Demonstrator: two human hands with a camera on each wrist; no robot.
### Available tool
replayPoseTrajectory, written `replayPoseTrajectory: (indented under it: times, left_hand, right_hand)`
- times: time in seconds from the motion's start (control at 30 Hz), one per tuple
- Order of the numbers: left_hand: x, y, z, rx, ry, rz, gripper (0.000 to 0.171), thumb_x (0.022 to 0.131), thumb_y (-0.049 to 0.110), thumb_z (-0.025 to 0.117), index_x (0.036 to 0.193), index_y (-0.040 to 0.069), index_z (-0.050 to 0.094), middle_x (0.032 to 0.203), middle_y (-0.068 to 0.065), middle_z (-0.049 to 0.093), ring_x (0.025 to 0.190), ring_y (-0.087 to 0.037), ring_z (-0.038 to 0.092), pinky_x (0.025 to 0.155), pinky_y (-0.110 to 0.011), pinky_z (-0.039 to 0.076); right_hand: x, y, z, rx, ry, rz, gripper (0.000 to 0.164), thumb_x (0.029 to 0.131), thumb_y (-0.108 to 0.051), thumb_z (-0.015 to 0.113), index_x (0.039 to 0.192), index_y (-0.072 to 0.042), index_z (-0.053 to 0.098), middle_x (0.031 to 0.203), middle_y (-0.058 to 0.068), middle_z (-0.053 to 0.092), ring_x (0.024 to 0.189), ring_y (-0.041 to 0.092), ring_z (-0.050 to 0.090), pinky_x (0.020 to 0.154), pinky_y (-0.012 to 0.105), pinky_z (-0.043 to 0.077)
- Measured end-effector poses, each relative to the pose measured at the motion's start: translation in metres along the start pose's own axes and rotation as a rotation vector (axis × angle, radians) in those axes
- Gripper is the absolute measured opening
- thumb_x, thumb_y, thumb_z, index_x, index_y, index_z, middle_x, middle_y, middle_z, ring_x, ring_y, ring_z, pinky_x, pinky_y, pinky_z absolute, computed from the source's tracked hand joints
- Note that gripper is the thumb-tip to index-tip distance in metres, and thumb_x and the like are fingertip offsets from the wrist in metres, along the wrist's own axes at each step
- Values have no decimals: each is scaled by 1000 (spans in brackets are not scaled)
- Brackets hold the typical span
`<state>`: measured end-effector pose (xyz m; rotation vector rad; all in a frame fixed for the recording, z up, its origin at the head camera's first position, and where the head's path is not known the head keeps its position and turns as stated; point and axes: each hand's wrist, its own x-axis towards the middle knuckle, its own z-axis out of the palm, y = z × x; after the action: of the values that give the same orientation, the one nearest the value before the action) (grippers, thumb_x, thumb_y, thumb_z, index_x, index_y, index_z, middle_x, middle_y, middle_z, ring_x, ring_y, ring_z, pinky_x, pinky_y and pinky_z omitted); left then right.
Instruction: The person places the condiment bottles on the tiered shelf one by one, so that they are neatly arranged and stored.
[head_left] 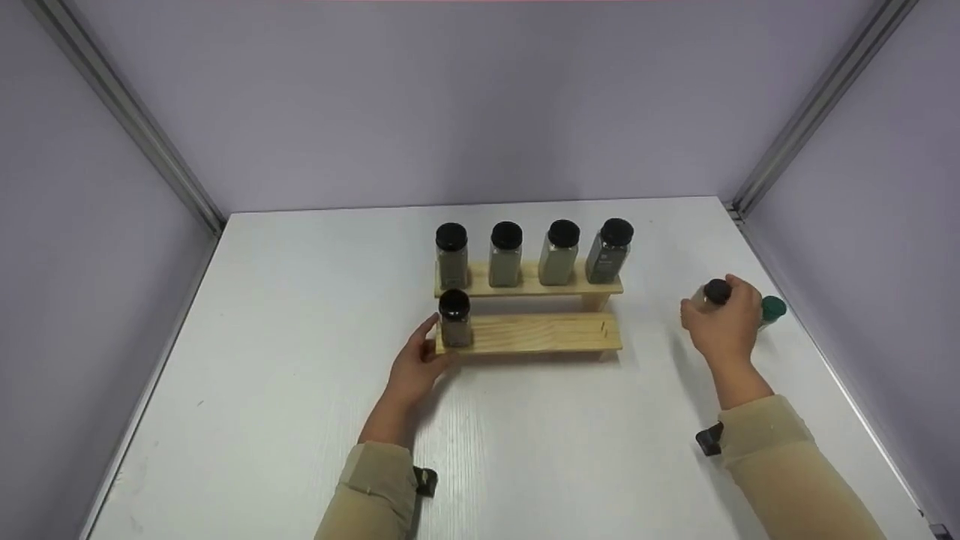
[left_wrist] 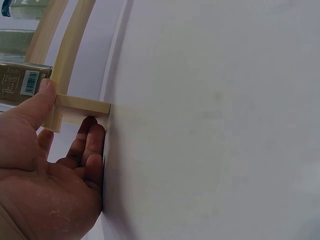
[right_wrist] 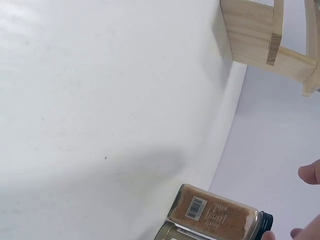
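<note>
My left hand (head_left: 415, 371) grips the left end of a two-tier wooden spice rack (head_left: 540, 334). In the left wrist view its thumb (left_wrist: 46, 90) lies against the shelf edge and its fingers (left_wrist: 92, 142) are under the shelf. On the lower tier's left end stands a black-lidded spice jar (head_left: 456, 322). At the right, my right hand (head_left: 726, 322) is around a black-lidded jar (head_left: 711, 294) of brown spice (right_wrist: 220, 217). In the right wrist view the thumb (right_wrist: 311, 172) stands apart from that jar, while a fingertip is by its lid.
Several black-lidded jars (head_left: 559, 255) line the rack's upper tier. A green-lidded jar (head_left: 772, 309) stands just right of my right hand, near the white table's (head_left: 300, 315) right edge. Grey-lilac panels (head_left: 390, 105) enclose the back and sides.
</note>
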<state>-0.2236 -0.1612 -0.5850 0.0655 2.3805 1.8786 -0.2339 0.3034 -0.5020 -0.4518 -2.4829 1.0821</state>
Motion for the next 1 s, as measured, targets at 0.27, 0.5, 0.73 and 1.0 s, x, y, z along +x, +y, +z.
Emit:
replayPoseTrajectory:
  times: [0.27, 0.5, 0.73, 1.0]
  left_hand:
    - [0, -1, 0, 7, -3, -9, 75, 98, 10, 77, 164, 10, 40, 112, -14, 68, 94, -19, 59, 82, -31, 50]
    - [0, -1, 1, -7, 1, -1, 74, 98, 7, 76, 163, 9, 41, 111, -15, 68, 93, -19, 58, 80, -31, 50]
    - [-3, 0, 1, 20, 2, -24, 75, 98, 11, 77, 164, 11, 40, 116, -15, 66, 100, -21, 58, 85, -33, 48]
    - [-1, 0, 0, 15, 6, -13, 75, 98, 10, 77, 163, 11, 41, 109, -12, 66, 91, -18, 54, 79, -33, 47]
  right_hand:
    - [2, 6, -6, -68, -72, 55, 81, 96, -18, 70, 160, 11, 29, 159, 36, 33, 149, 51, 31, 121, 63, 24]
    - [-3, 10, 3, 0, -36, 13, 83, 95, -15, 74, 159, 8, 27, 158, 32, 35, 148, 48, 34, 121, 58, 30]
    - [-3, 19, 15, 56, -62, 42, 106, 91, -20, 86, 165, 1, 13, 167, 28, 22, 156, 45, 23, 125, 54, 22]
    - [2, 30, 18, 124, -128, 116, 108, 93, -15, 83, 168, -5, 6, 171, 28, 14, 156, 46, 21, 124, 53, 24]
